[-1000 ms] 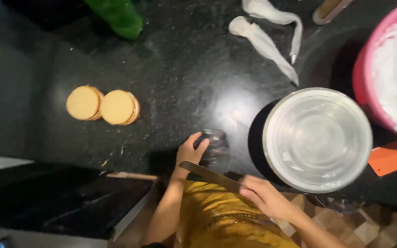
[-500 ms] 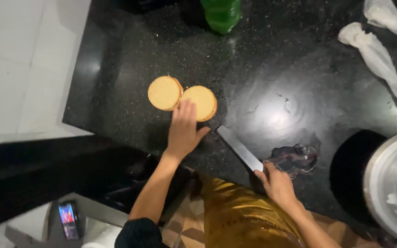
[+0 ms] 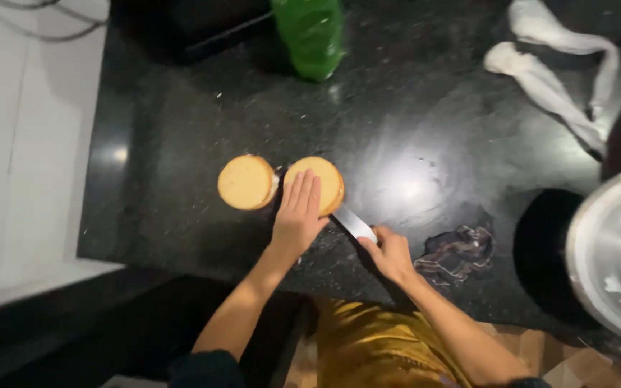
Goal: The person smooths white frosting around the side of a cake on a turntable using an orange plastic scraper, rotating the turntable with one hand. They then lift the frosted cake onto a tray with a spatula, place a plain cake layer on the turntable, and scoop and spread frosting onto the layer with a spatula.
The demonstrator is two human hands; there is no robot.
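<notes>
Two round golden sponge cakes lie side by side on the black stone counter (image 3: 181, 129). My left hand (image 3: 298, 212) rests flat, fingers together, on top of the right cake (image 3: 328, 179). The left cake (image 3: 246, 182) sits untouched beside it. My right hand (image 3: 389, 253) grips the handle of a long flat metal knife (image 3: 353, 223), whose blade tip reaches the lower right edge of the right cake.
A green plastic bottle (image 3: 310, 32) stands at the far edge. A white cloth (image 3: 555, 72) lies at the back right. A crumpled dark wrapper (image 3: 458, 248) lies by my right hand. A round metal turntable (image 3: 612, 251) sits at the right.
The view has shifted left towards the cakes. My left hand has settled flat on the right cake, and my right hand has brought the knife up to that cake's edge.
</notes>
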